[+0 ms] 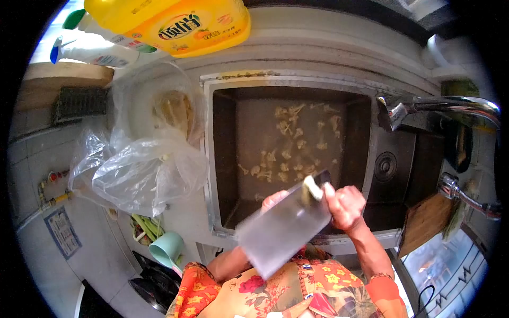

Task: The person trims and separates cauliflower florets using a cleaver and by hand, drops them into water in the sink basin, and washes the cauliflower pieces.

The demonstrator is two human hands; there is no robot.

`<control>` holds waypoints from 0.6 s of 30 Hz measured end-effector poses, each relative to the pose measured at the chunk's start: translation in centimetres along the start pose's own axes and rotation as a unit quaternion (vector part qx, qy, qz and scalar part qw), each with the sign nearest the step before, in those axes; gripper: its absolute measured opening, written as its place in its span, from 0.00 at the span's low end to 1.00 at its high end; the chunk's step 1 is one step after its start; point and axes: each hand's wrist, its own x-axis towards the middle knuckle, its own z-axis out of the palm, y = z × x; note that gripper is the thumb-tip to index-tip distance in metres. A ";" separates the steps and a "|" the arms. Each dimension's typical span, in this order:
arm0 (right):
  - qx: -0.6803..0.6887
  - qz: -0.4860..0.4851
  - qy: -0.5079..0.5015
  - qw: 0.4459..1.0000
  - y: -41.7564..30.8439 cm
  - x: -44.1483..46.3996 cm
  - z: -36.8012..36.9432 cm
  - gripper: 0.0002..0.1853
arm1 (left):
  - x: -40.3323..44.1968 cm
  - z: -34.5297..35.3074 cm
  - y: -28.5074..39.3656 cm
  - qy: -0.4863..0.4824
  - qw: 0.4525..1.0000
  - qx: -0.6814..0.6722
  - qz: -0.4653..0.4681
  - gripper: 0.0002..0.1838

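My right hand (347, 206) is closed at the right end of a cleaver (283, 230), whose broad blade slants down to the left over the sink's front edge. A pale cauliflower piece (313, 187) shows against the blade's upper right end, beside my thumb. Behind the blade is my left hand (274, 200); only some curled fingers show above its edge, and what they hold is hidden. Below the hands, several cauliflower florets (286, 155) lie scattered in the large sink basin (225, 138).
A clear plastic bag (143, 169) lies left of the sink, by a translucent tub (132, 100). A yellow detergent jug (175, 26) stands at the back. A faucet (440, 104) reaches over a smaller basin (400, 153) at right. A mint cup (166, 249) is at lower left.
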 end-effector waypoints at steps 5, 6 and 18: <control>0.167 0.277 -0.027 0.946 -0.5 1.5 -0.1 0.16 | 1.8 -2.6 0.4 0.058 0.994 -0.022 -0.094 0.10; 0.169 0.301 -0.028 0.938 -0.4 1.5 -0.4 0.15 | 2.8 -2.6 0.3 0.126 0.990 0.014 -0.067 0.09; 0.088 0.324 0.004 0.942 0.1 -0.1 -3.0 0.14 | 12.7 -9.3 -9.8 -0.085 0.665 0.741 0.030 0.13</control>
